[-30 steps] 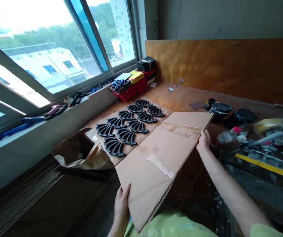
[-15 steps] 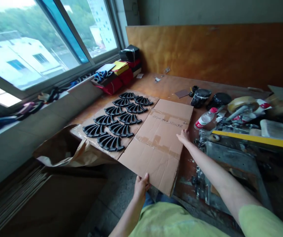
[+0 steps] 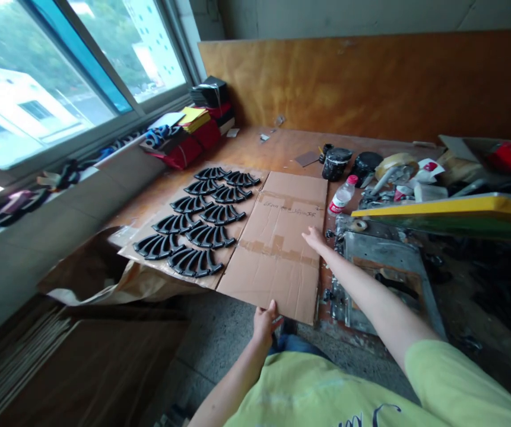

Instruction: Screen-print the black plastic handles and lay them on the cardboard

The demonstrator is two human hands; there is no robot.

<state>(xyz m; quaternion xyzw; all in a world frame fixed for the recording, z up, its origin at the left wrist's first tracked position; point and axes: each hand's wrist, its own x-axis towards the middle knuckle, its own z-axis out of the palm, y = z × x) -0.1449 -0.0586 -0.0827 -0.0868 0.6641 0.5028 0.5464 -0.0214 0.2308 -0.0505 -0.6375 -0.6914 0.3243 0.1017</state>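
Note:
A flat brown cardboard sheet (image 3: 282,237) lies on the wooden workbench (image 3: 282,148), its near edge jutting past the bench. My left hand (image 3: 266,320) grips that near edge, thumb on top. Stretched forward, my right hand (image 3: 314,238) rests on the sheet's right side with fingers extended and flat. To the left, a second cardboard sheet (image 3: 232,228) carries several black curved comb-like parts (image 3: 197,222) in two rows.
A plastic bottle (image 3: 342,194), black pots (image 3: 336,163), a tape roll (image 3: 395,163) and a yellow-edged metal frame (image 3: 451,207) crowd the right. Red and black boxes (image 3: 193,133) sit by the window. A crumpled brown paper bag (image 3: 104,276) hangs off the left edge.
The cardboard sheet has been lowered from a tilt and slid forward to lie flat beside the sheet of parts. My view swung right and down, and both hands stayed on the sheet.

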